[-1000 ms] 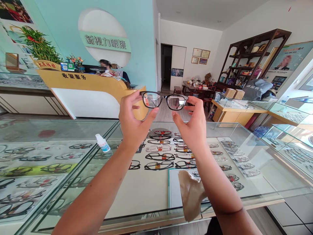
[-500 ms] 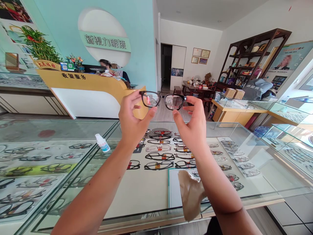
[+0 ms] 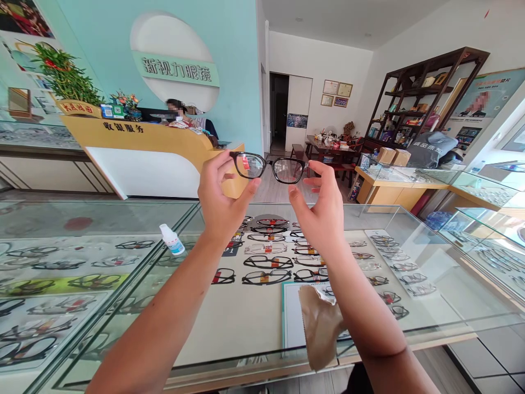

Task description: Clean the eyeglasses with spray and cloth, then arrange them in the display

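Observation:
A pair of black-framed eyeglasses [image 3: 268, 162] is held up in the air above the glass display case [image 3: 229, 334], lenses upright. My left hand [image 3: 223, 191] grips its left end, with fingers at the frame's corner and the thumb below the left lens. At the other end, my right hand [image 3: 320, 202] has its fingers on the right side of the frame, thumb below the right lens. The temples are mostly hidden behind the fingers. Under my right forearm a brown cleaning cloth [image 3: 318, 328] hangs over the case's front edge.
A small white bottle [image 3: 172, 239] stands on the glass top to the left. Several rows of eyeglasses [image 3: 267, 277] lie inside the case. Across the room a person [image 3: 180, 109] sits behind a yellow counter [image 3: 164, 139]. Shelves [image 3: 426, 93] stand far right.
The eyeglasses have shifted slightly left and tilted a little, now facing more squarely. Both hands moved left a little with them, still holding on.

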Motion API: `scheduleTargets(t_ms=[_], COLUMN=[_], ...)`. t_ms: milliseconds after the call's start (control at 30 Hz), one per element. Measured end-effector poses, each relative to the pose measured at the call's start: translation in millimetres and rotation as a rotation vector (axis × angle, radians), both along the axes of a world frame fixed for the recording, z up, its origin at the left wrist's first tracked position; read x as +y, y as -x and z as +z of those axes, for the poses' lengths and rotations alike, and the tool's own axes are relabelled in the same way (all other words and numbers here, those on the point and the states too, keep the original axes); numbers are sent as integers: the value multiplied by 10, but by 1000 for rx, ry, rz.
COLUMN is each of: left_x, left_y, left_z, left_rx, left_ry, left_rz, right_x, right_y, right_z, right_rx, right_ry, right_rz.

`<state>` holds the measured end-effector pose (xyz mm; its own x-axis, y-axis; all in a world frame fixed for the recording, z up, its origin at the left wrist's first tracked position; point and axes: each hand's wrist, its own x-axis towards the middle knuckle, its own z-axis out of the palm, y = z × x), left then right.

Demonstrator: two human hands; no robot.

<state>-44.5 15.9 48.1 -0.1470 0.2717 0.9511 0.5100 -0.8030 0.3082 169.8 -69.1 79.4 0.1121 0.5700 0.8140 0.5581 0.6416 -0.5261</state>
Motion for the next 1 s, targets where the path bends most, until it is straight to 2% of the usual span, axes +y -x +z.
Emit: scheduleTargets(t_ms=[367, 467, 700, 900, 1000], left_x=[-279, -319, -321, -277, -283], left_y=[-192, -215, -208, -185, -183], left_z=[56, 55, 39, 16, 5], left_rx=[37, 40, 42, 62, 46], left_ry=[-179, -162, -147, -218, -176], left_rz=[181, 220, 236, 236, 242], right_x=[46, 71, 91, 89, 92], right_y=[-38, -51, -54, -55, -59], right_z=[0, -10, -30, -38, -38], right_rx=[124, 136, 123, 107, 118], right_ry=[54, 60, 57, 53, 45], right_rz=[9, -2, -17, -36, -26])
